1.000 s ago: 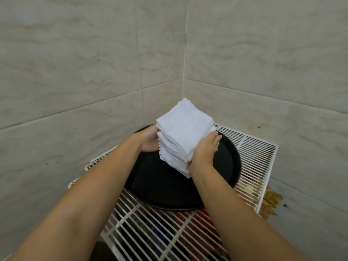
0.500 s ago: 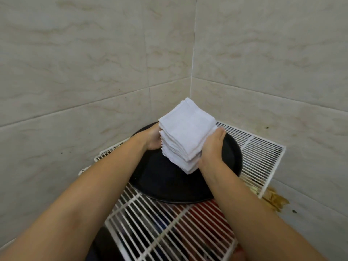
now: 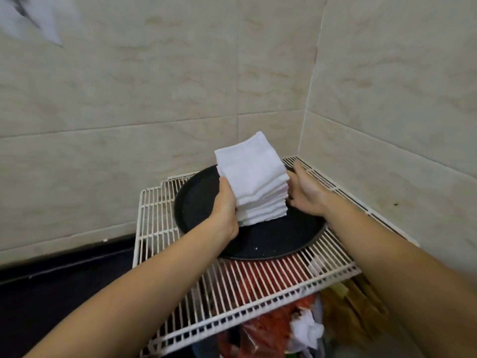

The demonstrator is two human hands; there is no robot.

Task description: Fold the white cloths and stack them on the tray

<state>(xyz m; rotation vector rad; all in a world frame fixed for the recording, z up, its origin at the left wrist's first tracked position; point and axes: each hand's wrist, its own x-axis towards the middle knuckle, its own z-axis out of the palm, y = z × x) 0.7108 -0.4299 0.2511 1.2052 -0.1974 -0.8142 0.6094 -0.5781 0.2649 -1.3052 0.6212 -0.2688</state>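
Observation:
A tall stack of folded white cloths stands on a round black tray. The tray lies on a white wire rack in the corner of the tiled walls. My left hand presses against the stack's near-left side, thumb pointing up, its fingers mostly hidden. My right hand lies against the stack's right side with loosely spread fingers and its thumb raised. The stack sits between both palms, its lower layers slightly uneven.
Tiled walls close in behind and on the right. Red packaging and crumpled white material lie under the rack. A dark surface runs along the lower left, beside the rack's left edge.
The view has pulled back and swung left, showing more of the rack. My left hand has shifted to the stack's nearer left side. My right hand has moved round to its far right side.

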